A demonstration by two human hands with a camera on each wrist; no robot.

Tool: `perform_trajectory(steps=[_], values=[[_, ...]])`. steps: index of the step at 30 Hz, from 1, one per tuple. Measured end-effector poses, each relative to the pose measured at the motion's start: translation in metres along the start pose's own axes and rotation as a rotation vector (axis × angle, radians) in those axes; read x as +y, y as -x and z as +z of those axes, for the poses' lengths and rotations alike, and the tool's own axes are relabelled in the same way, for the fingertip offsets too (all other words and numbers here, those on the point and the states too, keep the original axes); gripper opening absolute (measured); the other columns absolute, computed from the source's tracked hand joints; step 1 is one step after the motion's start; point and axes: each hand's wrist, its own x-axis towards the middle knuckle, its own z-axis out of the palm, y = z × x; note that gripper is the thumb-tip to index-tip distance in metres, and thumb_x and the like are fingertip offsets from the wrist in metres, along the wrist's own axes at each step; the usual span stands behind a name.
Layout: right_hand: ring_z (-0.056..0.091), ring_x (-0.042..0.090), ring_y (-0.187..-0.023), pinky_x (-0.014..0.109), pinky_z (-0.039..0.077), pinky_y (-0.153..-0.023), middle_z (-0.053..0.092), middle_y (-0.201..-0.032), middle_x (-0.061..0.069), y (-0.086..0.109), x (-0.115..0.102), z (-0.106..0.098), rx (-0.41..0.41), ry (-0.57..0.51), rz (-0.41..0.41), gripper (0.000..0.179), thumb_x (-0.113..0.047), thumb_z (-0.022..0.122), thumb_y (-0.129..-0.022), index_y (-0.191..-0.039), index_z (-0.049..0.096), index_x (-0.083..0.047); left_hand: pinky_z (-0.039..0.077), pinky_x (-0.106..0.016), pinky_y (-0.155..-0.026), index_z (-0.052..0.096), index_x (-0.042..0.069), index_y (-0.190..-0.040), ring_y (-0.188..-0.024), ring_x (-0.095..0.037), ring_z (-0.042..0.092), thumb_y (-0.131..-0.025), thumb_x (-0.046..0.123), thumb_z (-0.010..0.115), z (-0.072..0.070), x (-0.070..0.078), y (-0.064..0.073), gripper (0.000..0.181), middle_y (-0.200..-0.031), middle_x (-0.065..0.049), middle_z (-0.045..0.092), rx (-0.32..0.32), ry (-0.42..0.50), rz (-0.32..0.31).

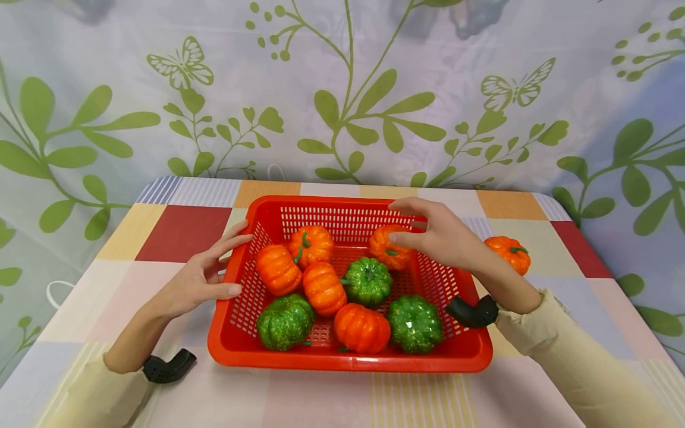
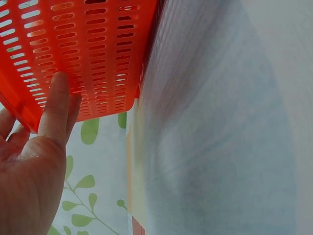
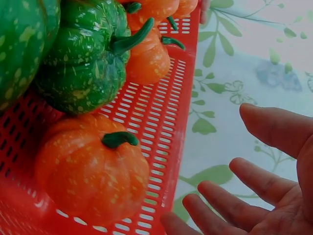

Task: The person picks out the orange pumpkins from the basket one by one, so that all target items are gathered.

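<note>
A red plastic basket with slotted walls holds several orange toy pumpkins and three green ones. My left hand is at the basket's left side, its fingertips and thumb right at the rim. In the left wrist view, extended fingers lie against the outside of the slotted wall. Over the back right corner is my right hand, fingers spread and holding nothing. It partly covers an orange pumpkin in the head view. The right wrist view shows that same pumpkin apart from the fingers.
Another orange pumpkin sits on the table outside the basket, to the right, beyond my right forearm. A patchwork tablecloth covers the table. Behind its far edge hangs a pale curtain with green leaves and butterflies.
</note>
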Motion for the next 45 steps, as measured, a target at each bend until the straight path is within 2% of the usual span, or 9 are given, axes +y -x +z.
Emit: perform_trajectory(steps=[5,12,17,22,29,32,39,45], values=[[0.045,0.038,-0.130,0.056,0.037,-0.106,0.053,-0.137,0.022,-0.008,0.006,0.008,-0.022,0.019,0.006,0.050,-0.011,0.070,-0.090,-0.134,0.053,0.006,0.057,-0.038,-0.083,0.034,0.003,-0.152,-0.132,-0.026,0.040,-0.086,-0.004,0.065,0.000,-0.001,0.000,0.073,-0.165,0.000,0.007,0.004,-0.001,-0.002],[0.047,0.032,-0.127,0.053,0.037,-0.106,0.055,-0.137,0.018,-0.015,0.013,0.020,-0.037,0.075,0.042,0.053,-0.015,0.072,-0.089,-0.136,0.054,0.003,0.057,-0.039,-0.082,0.033,0.004,-0.152,-0.131,-0.028,0.042,-0.086,-0.002,0.066,0.000,0.000,0.000,0.073,-0.165,0.001,0.007,0.001,0.003,-0.017],[0.050,0.032,-0.123,0.051,0.041,-0.103,0.056,-0.135,0.019,-0.016,0.018,0.021,-0.030,0.066,0.049,0.053,-0.015,0.072,-0.089,-0.135,0.054,0.004,0.057,-0.038,-0.083,0.034,0.004,-0.152,-0.133,-0.030,0.038,-0.086,-0.002,0.066,0.000,0.000,-0.001,0.073,-0.165,0.001,0.007,0.003,0.001,-0.016],[0.048,0.032,-0.124,0.052,0.038,-0.105,0.057,-0.134,0.019,-0.016,0.023,0.021,-0.045,0.079,0.046,0.046,-0.008,0.069,-0.089,-0.132,0.058,0.004,0.057,-0.038,-0.083,0.034,0.004,-0.152,-0.133,-0.029,0.039,-0.086,-0.002,0.066,0.000,0.001,-0.001,0.073,-0.165,0.001,0.007,0.003,0.001,-0.016],[0.051,0.031,-0.107,0.047,0.043,-0.095,0.061,-0.126,0.018,-0.018,0.028,0.021,-0.073,0.155,0.000,0.039,0.004,0.064,-0.086,-0.126,0.063,0.002,0.057,-0.038,-0.083,0.034,0.003,-0.152,-0.133,-0.033,0.037,-0.086,-0.003,0.065,0.000,0.001,-0.001,0.073,-0.165,0.001,0.007,0.003,-0.002,-0.013],[0.053,0.031,-0.110,0.049,0.044,-0.097,0.061,-0.126,0.019,-0.019,0.030,0.020,-0.071,0.169,0.000,0.039,0.004,0.064,-0.087,-0.126,0.063,0.003,0.057,-0.038,-0.083,0.034,0.003,-0.152,-0.134,-0.033,0.036,-0.086,-0.003,0.066,0.000,0.001,-0.001,0.073,-0.165,0.000,0.007,0.004,-0.004,-0.011],[0.055,0.031,-0.106,0.048,0.045,-0.095,0.062,-0.124,0.020,-0.019,0.031,0.020,-0.083,0.180,0.013,0.040,0.003,0.064,-0.088,-0.127,0.061,0.005,0.057,-0.038,-0.083,0.034,0.003,-0.152,-0.134,-0.029,0.037,-0.086,-0.003,0.066,0.000,0.001,-0.001,0.073,-0.165,0.000,0.007,0.004,-0.006,-0.009],[0.054,0.033,-0.112,0.050,0.044,-0.098,0.061,-0.126,0.021,-0.018,0.031,0.021,-0.068,0.175,0.010,0.040,0.004,0.063,-0.086,-0.127,0.061,0.006,0.057,-0.037,-0.083,0.034,0.003,-0.152,-0.133,-0.027,0.038,-0.086,-0.002,0.066,0.000,0.000,0.000,0.073,-0.165,0.000,0.008,0.008,-0.007,-0.014]])
